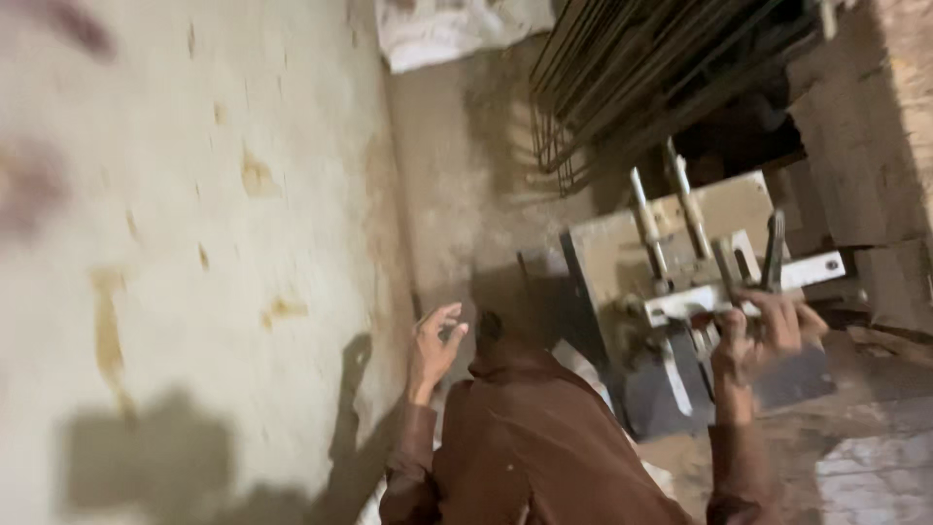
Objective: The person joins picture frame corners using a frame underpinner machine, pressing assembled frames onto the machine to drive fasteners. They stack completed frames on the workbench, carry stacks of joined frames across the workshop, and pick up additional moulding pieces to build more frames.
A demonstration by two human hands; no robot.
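head view: the only one we have, tilted and motion-blurred.
left hand (434, 342): we see it raised in open air, fingers loosely spread and curled, holding nothing. It sits close to the plastered wall (194, 243), not touching it as far as we can tell.
right hand (768, 331): fingers wrapped over the pale metal crossbar (739, 292) of the metal press frame (680, 282), gripping it.
crossbar axis: long axis runs left-low to right-high in frame; right end points toward the brick wall (875, 126), left end toward the frame's near corner.
frame: boxy grey-beige steel body standing on the floor (457, 175), between the plastered wall and the brick wall. Two pale rods (661, 228) rise from it, leaning up-left, roughly across the crossbar's axis. A dark upright lever (775, 248) stands just above our right fingers.
packages: one white sack (457, 29) at the top edge, lying on the floor against the base of the plastered wall; crumpled, soft-sided. We make out no label or sign on it.
rebar bundle (661, 68): dark long bars stacked top right, long axis running low-left to high-right, behind the frame.
sleeves (544, 447): brown, both arms, bottom centre.
wall marks: yellow-brown stains on the plaster; our shadow at its lower edge.
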